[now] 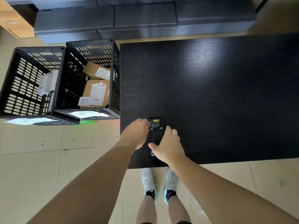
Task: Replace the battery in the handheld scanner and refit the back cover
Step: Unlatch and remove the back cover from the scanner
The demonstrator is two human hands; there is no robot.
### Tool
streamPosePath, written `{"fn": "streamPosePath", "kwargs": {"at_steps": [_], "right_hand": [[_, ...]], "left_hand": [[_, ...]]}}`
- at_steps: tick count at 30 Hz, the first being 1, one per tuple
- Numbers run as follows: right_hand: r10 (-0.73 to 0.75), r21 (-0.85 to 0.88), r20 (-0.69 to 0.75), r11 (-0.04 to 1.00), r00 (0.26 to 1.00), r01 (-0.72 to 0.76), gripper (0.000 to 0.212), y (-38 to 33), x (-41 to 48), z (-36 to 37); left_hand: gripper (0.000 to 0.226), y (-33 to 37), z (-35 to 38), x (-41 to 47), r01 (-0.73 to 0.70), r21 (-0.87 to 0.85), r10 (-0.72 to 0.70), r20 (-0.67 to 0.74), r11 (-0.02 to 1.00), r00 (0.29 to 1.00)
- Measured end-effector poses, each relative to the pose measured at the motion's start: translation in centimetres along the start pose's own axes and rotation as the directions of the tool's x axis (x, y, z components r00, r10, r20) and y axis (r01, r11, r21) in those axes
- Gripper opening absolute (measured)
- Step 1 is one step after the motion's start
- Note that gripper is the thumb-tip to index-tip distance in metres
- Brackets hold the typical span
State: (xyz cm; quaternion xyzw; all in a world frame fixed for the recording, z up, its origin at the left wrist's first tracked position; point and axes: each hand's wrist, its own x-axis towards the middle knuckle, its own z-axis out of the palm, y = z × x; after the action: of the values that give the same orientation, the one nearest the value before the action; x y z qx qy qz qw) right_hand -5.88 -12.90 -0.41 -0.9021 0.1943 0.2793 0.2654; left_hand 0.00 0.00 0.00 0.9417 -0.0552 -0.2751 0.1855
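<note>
The worktop [226,94] is black wood with fine grain lines, and light shines off one patch. The scanner [156,131] looks like black matt plastic with small shiny metal screws. The two crates [61,81] are black plastic full of holes. The boxes [95,92] inside are brown cardboard with white paper labels. The floor [32,167] is smooth pale tile.

Handwriting on paper slip [83,101], shipping labels [97,94], illegible

A black worktop [210,94] stands on a beige tiled floor [40,167]; two black crates [24,81] at nine o'clock, dark boxes [145,18] at twelve.
</note>
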Motion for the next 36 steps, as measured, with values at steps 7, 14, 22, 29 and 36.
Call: {"fn": "streamPosePath", "kwargs": {"at_steps": [7,14,22,29,36], "right_hand": [[0.032,0.024,-0.077,0.999,0.996,-0.031,0.107,0.0,0.3,1.8],[0.022,0.021,-0.115,1.000,0.993,-0.020,0.093,0.1,0.5,2.4],[-0.011,-0.025,-0.132,1.000,0.991,0.008,0.096,0.4,0.3,2.5],[-0.010,-0.041,-0.139,0.999,0.990,0.004,0.098,0.4,0.3,2.6],[-0.025,-0.060,-0.140,0.998,0.990,0.017,0.099,0.5,0.3,2.6]], "left_hand": [[0.015,-0.7,0.4,1.6,-0.132,0.126,0.129,0.030,0.983,0.991],[0.017,-1.1,0.3,1.9,-0.244,0.213,0.238,0.052,0.946,0.970],[0.018,-1.4,0.7,1.9,-0.332,0.235,0.338,0.016,0.914,0.941],[0.022,-1.5,0.6,2.4,-0.434,0.344,0.444,0.057,0.832,0.894],[0.024,-1.7,0.2,3.0,-0.528,0.360,0.516,0.138,0.769,0.845]]}}
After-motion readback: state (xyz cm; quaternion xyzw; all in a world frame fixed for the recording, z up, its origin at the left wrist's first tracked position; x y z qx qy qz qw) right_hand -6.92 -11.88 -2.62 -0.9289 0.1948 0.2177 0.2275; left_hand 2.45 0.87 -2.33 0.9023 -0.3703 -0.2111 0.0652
